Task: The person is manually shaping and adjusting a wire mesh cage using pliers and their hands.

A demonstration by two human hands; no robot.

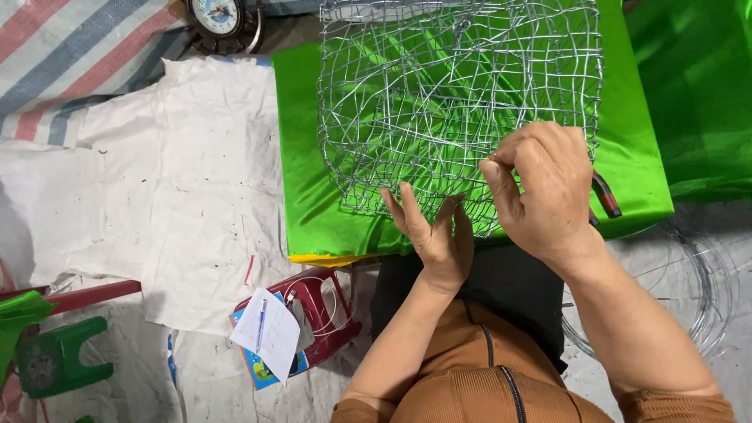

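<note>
Head camera, looking straight down (close), over the lap

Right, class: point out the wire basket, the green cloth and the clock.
wire basket (439,94), head view, on its mesh wall
green cloth (301,157), head view, on its bare left part
clock (214,14), head view, on its face

I see a wire cage (439,102) made of thin, shiny silver wire. The wires cross each other in a messy net with many holes, and I can look right through it to the green under it. It is shaped like a box with rounded corners and it lies on a green cloth (301,188). Its top edge runs out of my view. Its near edge is by my two hands, and I think both touch the wire there, but the wire is too thin to be sure.
</note>
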